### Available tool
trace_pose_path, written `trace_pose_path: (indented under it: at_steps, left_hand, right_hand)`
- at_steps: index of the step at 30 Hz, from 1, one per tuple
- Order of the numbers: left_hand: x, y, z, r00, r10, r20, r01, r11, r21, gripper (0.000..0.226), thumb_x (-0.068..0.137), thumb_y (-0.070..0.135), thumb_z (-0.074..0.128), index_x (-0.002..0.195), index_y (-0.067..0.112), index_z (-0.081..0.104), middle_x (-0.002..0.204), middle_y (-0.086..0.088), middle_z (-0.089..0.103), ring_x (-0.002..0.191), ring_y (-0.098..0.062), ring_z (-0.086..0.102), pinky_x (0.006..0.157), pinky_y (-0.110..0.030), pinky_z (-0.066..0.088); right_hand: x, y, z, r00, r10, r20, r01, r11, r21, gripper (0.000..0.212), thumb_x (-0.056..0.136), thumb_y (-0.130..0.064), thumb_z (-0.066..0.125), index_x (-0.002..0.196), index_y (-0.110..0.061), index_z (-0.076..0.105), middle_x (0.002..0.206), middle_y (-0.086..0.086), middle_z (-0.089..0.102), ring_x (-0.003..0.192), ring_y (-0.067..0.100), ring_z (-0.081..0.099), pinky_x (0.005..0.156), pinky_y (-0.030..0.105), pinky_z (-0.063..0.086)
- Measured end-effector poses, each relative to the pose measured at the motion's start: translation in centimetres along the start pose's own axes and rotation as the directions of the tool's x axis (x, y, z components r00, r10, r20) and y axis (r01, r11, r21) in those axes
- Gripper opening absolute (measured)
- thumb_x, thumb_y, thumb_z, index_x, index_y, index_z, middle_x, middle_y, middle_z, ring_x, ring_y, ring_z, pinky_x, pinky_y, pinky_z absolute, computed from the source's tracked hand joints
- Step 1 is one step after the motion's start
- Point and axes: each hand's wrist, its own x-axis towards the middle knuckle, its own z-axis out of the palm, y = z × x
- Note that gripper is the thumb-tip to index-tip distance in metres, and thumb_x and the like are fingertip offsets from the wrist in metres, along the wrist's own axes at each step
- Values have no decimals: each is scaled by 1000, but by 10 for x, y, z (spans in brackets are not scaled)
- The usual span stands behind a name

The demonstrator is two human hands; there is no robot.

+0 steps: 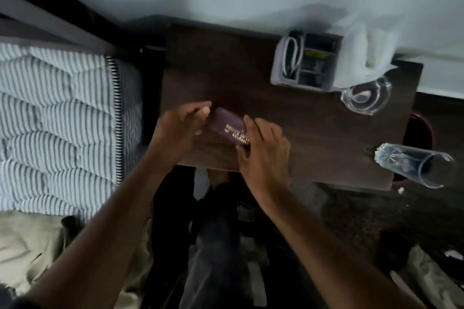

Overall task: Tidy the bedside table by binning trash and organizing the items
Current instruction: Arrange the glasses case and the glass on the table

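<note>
Your left hand (180, 125) and right hand (263, 155) pinched the purple booklet (229, 129) over the bedside table (313, 128); the organizer (305, 60) looked filled, while booklet and tumbler (414, 164) seemingly awaited placing.

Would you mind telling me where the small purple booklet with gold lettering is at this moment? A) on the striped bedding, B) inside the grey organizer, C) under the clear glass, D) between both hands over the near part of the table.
D: the purple booklet sits between the left hand and right hand, over the dark wooden table.
</note>
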Motion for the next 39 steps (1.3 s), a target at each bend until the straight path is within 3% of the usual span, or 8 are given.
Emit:
trace_pose_path:
  at_steps: [4,10,14,18,25,28,31,39]
  left_hand:
    - [23,1,-8,980,-168,-104,141,964,-226,28,98,12,63,126,10,69,85,6,71,74,-2,66,78,-21,53]
    - [57,32,-18,973,-199,-116,137,906,-399,42,93,10,60,75,43,78,77,23,76,78,11,68,78,-16,53]
    - [71,48,-21,977,-192,-96,129,884,-449,27,94,9,59,103,32,70,104,10,71,109,-10,64,107,-30,47]
    - [80,56,-17,984,-173,-38,142,899,-415,49,96,11,59,145,14,53,111,15,64,97,9,57,82,-10,43]
    - [88,52,-18,983,-182,-21,161,913,-374,54,91,9,61,145,13,54,136,-7,66,125,-22,62,113,-42,45]
    - [92,50,-19,989,-142,-46,116,923,-366,67,91,0,59,154,9,39,154,-7,51,138,-13,50,120,-38,37]
    - [98,48,-19,987,-144,-76,113,940,-322,69,90,3,61,154,7,37,161,-5,40,146,-13,39,124,-37,29]
    - [93,40,-15,984,-158,-87,129,953,-273,61,93,8,60,152,11,43,162,-1,39,148,-13,37,124,-32,28]
  right_hand:
    - [60,-15,-6,994,-107,-7,107,994,-12,67,86,-22,73,147,-11,48,140,10,55,126,35,49,105,52,43]
    - [136,-36,-8,981,-189,50,190,982,-18,69,91,-16,69,153,-11,41,150,13,47,138,37,40,117,53,31]
    - [156,-38,-2,978,-199,67,201,980,-14,70,91,-14,68,154,-16,39,154,8,43,141,33,37,115,50,35]
    - [167,-32,2,987,-147,63,147,989,16,71,91,-14,68,155,-17,38,154,7,43,141,33,37,114,50,37]
    - [174,-35,-2,989,-123,82,122,992,14,77,90,-24,72,157,-16,34,160,8,36,149,33,28,120,50,29]
    - [160,-33,-5,992,74,-100,-54,981,185,58,96,-10,61,149,0,42,153,20,41,142,35,38,121,37,28]
    - [150,-38,-3,957,266,-116,-218,923,316,47,102,-11,54,146,4,45,146,23,45,137,33,44,117,31,31]
    - [156,-36,4,944,314,-98,-264,902,342,52,96,-14,66,144,-2,49,144,18,47,133,29,47,109,23,29]
